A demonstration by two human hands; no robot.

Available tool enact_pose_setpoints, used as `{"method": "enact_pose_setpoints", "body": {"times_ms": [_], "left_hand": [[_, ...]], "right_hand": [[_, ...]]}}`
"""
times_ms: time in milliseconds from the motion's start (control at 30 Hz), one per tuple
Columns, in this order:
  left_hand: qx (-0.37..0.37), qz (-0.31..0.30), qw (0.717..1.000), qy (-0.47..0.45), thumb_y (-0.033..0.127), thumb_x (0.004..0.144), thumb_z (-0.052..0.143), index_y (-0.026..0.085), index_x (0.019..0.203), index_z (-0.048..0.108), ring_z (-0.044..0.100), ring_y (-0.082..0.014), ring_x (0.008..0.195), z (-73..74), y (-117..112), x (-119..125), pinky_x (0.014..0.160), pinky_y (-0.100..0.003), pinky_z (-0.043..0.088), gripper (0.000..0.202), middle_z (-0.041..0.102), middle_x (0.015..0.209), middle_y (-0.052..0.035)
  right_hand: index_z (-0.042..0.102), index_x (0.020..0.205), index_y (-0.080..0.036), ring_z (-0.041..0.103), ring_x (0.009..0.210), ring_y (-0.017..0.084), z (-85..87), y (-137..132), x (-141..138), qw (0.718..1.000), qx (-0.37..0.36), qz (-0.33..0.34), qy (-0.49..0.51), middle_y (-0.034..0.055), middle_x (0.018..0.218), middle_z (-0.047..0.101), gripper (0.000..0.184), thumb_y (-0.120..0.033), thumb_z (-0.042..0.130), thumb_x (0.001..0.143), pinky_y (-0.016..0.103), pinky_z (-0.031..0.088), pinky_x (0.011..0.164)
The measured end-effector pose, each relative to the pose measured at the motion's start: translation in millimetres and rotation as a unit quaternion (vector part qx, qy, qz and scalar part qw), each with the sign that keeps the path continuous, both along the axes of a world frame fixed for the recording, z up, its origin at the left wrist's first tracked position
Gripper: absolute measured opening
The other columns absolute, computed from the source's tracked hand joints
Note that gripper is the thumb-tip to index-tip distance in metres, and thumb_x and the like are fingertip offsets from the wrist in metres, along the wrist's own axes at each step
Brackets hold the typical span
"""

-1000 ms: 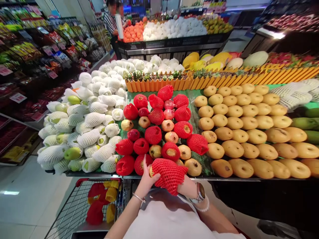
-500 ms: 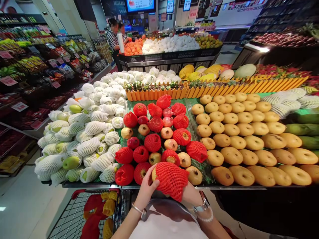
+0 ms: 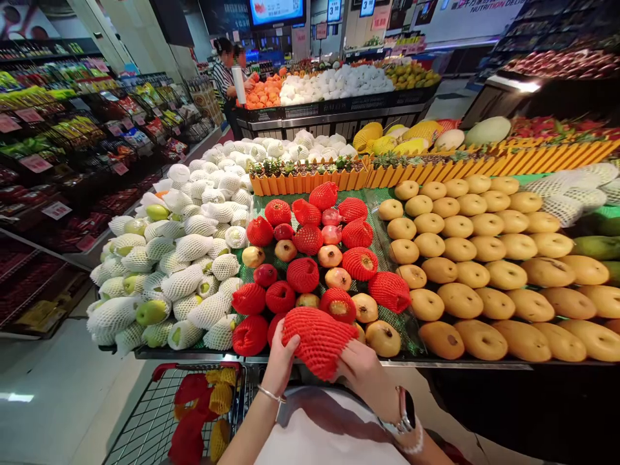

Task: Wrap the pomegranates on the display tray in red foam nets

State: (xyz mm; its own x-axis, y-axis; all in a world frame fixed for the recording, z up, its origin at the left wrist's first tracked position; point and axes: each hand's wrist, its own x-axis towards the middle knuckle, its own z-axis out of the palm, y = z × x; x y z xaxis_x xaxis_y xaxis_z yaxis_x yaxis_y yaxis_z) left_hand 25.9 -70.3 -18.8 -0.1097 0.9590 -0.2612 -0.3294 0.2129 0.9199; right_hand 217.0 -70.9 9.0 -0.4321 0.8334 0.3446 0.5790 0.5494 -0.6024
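Observation:
Both hands are on a pomegranate wrapped in a red foam net (image 3: 320, 339), just above the front edge of the display. My left hand (image 3: 281, 358) grips the fruit's left end, thumb on the near side. At the right end, my right hand (image 3: 363, 371) has its fingers closed on the net's edge. The net hides the fruit's skin. Right beyond my hands lie several pomegranates, some bare (image 3: 382, 338), others in red foam nets (image 3: 249, 336), on a green mat.
White-netted fruit (image 3: 181, 284) is heaped on the left, and rows of yellow mangoes (image 3: 460, 300) lie on the right. A shopping cart (image 3: 159, 371) holding red and yellow nets stands below left. Orange fence planters (image 3: 310, 182) run behind. Another person (image 3: 224, 81) stands farther back.
The net now covers the yellowish end of the pomegranate that showed by my left hand. My right hand has come from behind the fruit to the net's right end. The view has shifted slightly.

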Motion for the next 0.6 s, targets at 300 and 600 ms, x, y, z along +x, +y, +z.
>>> {"method": "enact_pose_setpoints", "body": {"times_ms": [300, 600], "left_hand": [[0.014, -0.003, 0.987, 0.16, 0.067, 0.073, 0.063, 0.015, 0.124, 0.053, 0.051, -0.0321, 0.129, 1.7, -4.8, 4.7, 0.113, -0.045, 0.035, 0.074, 0.059, 0.132, -0.0167], [0.055, 0.028, 0.971, 0.23, 0.068, 0.084, 0.05, 0.016, 0.105, 0.067, 0.063, -0.0287, 0.11, 10.2, -8.0, 11.7, 0.1, -0.042, 0.046, 0.058, 0.07, 0.111, -0.012]], "right_hand": [[0.063, 0.122, -0.016, 0.062, 0.109, 0.026, -2.0, 9.6, -9.5, 0.998, -0.05, 0.033, -0.023, 0.0119, 0.117, 0.067, 0.047, -0.004, 0.055, 0.077, 0.043, 0.053, 0.096], [0.066, 0.118, -0.016, 0.059, 0.118, 0.027, -14.5, 8.8, -22.6, 0.997, -0.073, 0.024, 0.023, 0.0137, 0.123, 0.064, 0.038, -0.01, 0.052, 0.083, 0.048, 0.048, 0.105]]}}
